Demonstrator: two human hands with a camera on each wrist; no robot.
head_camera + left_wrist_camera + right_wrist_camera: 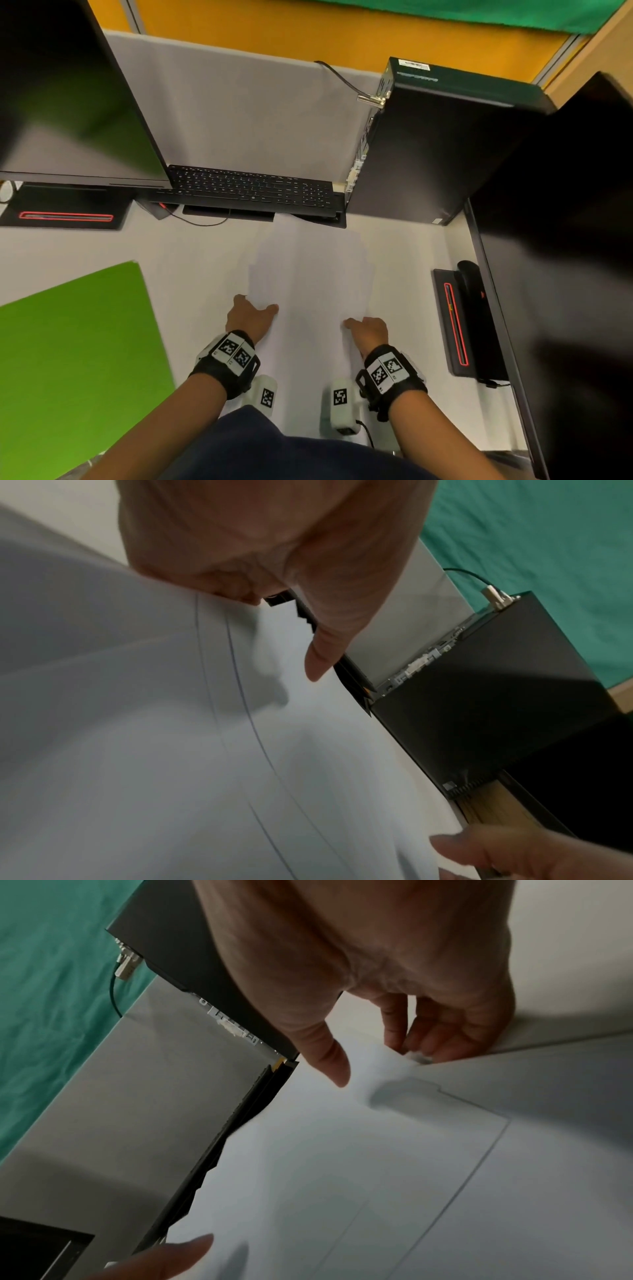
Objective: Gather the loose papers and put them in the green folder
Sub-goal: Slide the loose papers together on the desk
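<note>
A loose stack of white papers [308, 270] lies in the middle of the desk, its edges staggered and blurred. My left hand [260, 308] is at the stack's near left edge. Its fingers are tucked out of sight under the papers [154, 723], and its thumb [322, 664] stands just above the top sheet. My right hand [356, 323] is at the near right edge, with curled fingers [441, 1042] against the paper edge [342, 1150] and its thumb [332, 1066] over it. The green folder [78, 342] lies flat and closed at the left, apart from both hands.
A black keyboard [250, 188] sits just behind the papers. A monitor [68, 96] with its base [65, 212] stands at the back left. A black computer tower [438, 147] and a second monitor [565, 240] with its base [459, 322] bound the right.
</note>
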